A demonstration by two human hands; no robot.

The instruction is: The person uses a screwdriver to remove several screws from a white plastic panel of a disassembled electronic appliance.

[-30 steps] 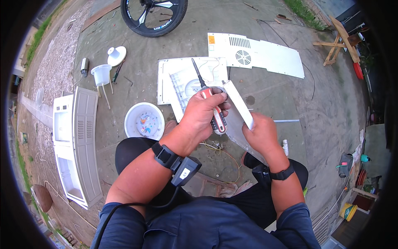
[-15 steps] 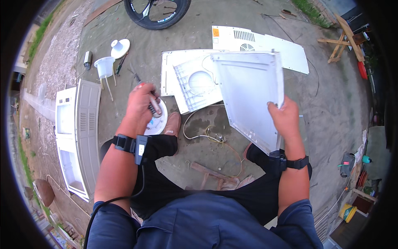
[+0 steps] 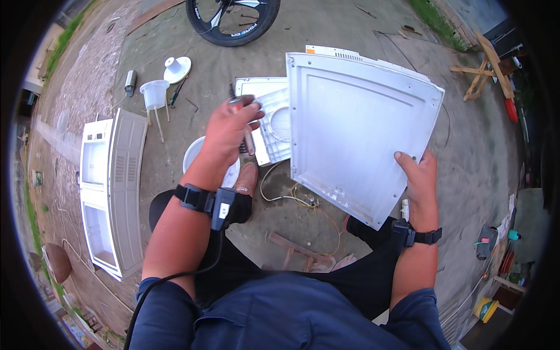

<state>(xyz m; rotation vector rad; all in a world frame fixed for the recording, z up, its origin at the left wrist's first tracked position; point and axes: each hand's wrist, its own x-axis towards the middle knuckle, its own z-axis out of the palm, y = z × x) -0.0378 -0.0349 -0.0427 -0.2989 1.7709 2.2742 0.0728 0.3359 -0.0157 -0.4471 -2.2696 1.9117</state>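
Note:
My left hand (image 3: pixel 224 131) is closed around a screwdriver (image 3: pixel 235 104) with a red and grey handle, its dark shaft pointing away from me. At its right edge, my right hand (image 3: pixel 421 181) grips a large white panel (image 3: pixel 356 116), thumb on the inner face. That panel is tilted up, showing a raised rim with small holes and a dirty lower edge. Partly hidden behind it lies a white ribbed plate with a round opening (image 3: pixel 265 125). A round white dish (image 3: pixel 193 154) sits beneath my left forearm.
On the left stands a white appliance housing (image 3: pixel 126 181) with two openings. A translucent tub with hoses (image 3: pixel 154 96) and a white round part (image 3: pixel 177 71) are beyond it. Loose wires (image 3: pixel 296 192) lie between my feet. A bicycle wheel (image 3: pixel 233 23) is at the far side.
My right hand has turned the white panel so its inner face shows broadly, covering more of the parts behind. My left hand, still holding the screwdriver, has moved right, nearer the panel.

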